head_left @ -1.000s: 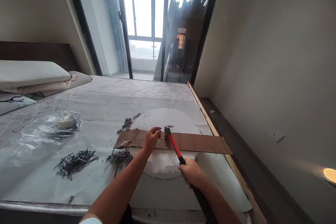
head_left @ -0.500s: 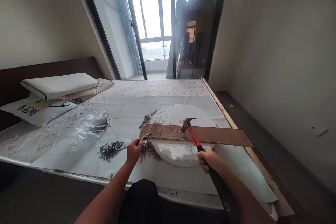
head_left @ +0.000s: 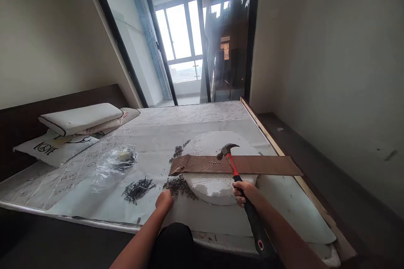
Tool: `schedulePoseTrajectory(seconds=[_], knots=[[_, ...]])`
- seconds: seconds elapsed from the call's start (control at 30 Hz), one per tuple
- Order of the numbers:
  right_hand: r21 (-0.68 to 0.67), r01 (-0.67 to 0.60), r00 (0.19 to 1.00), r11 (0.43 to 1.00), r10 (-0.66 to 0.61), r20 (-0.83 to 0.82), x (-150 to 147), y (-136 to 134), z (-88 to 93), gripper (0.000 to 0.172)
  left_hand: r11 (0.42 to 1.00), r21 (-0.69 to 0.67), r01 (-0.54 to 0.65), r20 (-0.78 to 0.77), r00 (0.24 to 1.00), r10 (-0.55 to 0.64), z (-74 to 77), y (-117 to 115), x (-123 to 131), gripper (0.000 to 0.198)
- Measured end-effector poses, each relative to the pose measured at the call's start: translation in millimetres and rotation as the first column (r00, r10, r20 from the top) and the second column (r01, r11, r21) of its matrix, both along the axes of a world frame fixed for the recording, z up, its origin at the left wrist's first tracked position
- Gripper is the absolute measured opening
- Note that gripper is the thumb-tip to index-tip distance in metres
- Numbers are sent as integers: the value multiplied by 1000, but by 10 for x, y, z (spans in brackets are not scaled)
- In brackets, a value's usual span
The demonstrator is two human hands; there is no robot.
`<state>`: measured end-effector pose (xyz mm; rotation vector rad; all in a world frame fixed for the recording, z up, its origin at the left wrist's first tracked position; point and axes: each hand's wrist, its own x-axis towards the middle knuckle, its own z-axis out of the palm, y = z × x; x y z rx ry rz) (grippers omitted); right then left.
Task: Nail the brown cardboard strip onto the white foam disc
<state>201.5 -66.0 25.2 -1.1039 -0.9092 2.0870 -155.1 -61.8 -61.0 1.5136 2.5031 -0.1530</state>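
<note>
My right hand [head_left: 244, 193] is wrapped round the black grip of a claw hammer [head_left: 232, 164] with a red neck. The hammer's head hangs over a brown wooden board [head_left: 265, 164], beside a short row of nails [head_left: 215, 163] standing in it. Many small holes dot the board's left part, and its left end is splintered. Under the board lies a round white slab [head_left: 211, 191]. My left hand [head_left: 164, 200] is closed near a heap of grey crumbs [head_left: 176, 184]; whatever its fingers hold is hidden. Left of it lies a pile of loose nails [head_left: 138, 190].
All this rests on a sheet-covered mattress [head_left: 151, 134]. A clear plastic bag [head_left: 110, 168] lies to the left, with pillows [head_left: 82, 119] behind it. A wooden rail [head_left: 265, 128] runs along the right edge. Sliding glass doors [head_left: 176, 29] stand beyond.
My left hand has come away from the board's splintered left end and dropped nearer to me, beside the crumbs. My right hand still holds the hammer over the board. The view has tilted slightly.
</note>
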Motion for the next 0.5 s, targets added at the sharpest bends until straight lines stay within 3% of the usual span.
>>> schedulePoseTrajectory(seconds=[0.17,0.23,0.3,0.4,0.5], knots=[[22,7,1000,1000,-7,-3,34,27,-6,24,998,61,20,-15,1000,-19,132,30,-20,13],[38,22,1000,999,-22,-7,54,49,-15,22,988,149,32,86,995,-45,246,38,11,11],[61,39,999,997,-39,3,83,72,-22,19,971,240,-1,296,953,-72,393,72,88,14],[91,68,998,994,-69,10,141,116,-33,16,935,341,-102,628,764,-145,642,222,315,19],[90,112,994,990,-111,-14,209,179,-61,15,915,374,-151,795,560,-232,846,496,667,31]])
